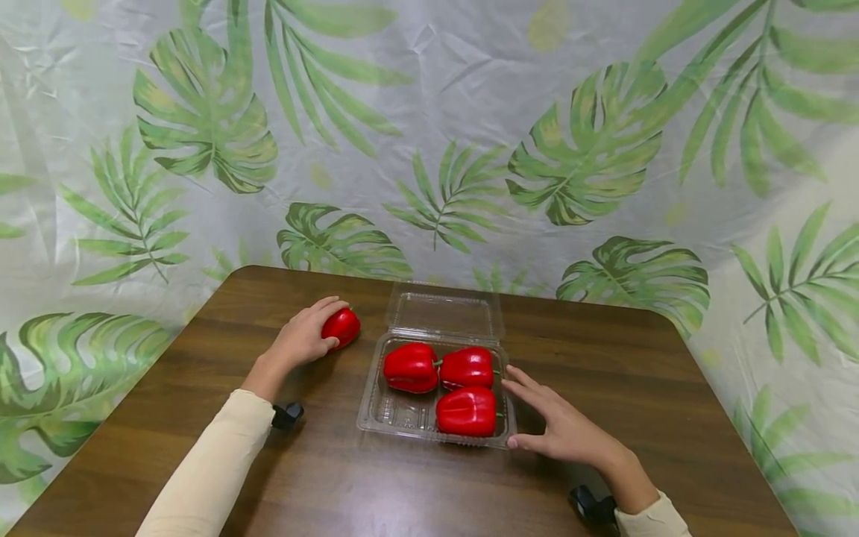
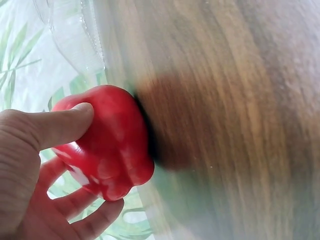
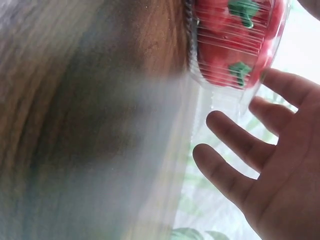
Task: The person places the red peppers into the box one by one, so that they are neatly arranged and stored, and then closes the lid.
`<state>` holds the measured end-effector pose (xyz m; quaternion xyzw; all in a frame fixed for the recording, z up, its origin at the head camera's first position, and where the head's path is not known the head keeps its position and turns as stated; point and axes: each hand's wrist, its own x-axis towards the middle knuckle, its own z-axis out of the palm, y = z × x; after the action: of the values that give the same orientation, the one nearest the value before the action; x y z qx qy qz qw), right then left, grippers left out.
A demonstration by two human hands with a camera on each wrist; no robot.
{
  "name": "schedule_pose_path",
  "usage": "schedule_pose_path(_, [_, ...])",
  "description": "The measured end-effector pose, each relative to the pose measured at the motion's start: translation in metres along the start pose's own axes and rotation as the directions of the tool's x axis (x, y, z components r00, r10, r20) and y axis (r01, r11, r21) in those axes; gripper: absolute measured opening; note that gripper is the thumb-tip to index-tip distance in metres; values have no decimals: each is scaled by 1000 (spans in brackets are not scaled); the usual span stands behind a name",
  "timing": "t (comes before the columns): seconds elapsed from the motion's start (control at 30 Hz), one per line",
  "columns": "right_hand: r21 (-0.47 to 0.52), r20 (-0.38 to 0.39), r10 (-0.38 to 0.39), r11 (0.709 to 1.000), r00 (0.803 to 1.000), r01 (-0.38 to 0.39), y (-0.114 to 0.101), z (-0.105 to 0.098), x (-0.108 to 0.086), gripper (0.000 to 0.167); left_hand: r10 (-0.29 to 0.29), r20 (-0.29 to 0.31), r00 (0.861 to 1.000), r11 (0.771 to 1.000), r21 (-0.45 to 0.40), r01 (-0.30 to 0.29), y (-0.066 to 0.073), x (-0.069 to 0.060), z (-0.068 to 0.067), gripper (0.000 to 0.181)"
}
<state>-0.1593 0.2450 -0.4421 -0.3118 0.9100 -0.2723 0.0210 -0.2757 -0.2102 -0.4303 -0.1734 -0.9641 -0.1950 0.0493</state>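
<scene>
A red bell pepper (image 1: 341, 328) stands on the table left of a clear plastic container, and the left hand (image 1: 307, 334) grips it. In the left wrist view the thumb presses one side of the pepper (image 2: 112, 142) and the fingers curl round the other. Three more red peppers lie in the container (image 1: 403, 426): one at the back left (image 1: 410, 368), one at the back right (image 1: 467, 368), one at the front right (image 1: 467, 412). The right hand (image 1: 560, 424) rests with spread, relaxed fingers at the container's right edge, its fingertips at the rim.
The container's clear lid (image 1: 443, 313) lies folded back towards the table's far edge. Behind the brown wooden table (image 1: 604, 358) hangs a pale cloth (image 1: 470, 97) with green leaf prints. Dark wrist devices sit on both wrists.
</scene>
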Motion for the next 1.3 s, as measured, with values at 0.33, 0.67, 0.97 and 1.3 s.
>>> schedule_pose_path(0.33, [5,14,-4,1000,1000,4,-1,-2,1,83,16,-4,1000,1000,-20,-16,-4,-4,0,63])
schedule_pose_path(0.67, [7,5,-4,1000,1000,4,2,-1,1,82,24,-15,1000,999,-31,-25,-5,-8,-9,64])
schedule_pose_path(0.97, [14,4,-8,1000,1000,8,3,0,1,82,91,-51,995,994,-51,-94,6,-17,-18,66])
schedule_pose_path(1.3, [26,6,-4,1000,1000,4,1,0,1,82,133,-50,990,988,-71,-137,20,-24,-25,68])
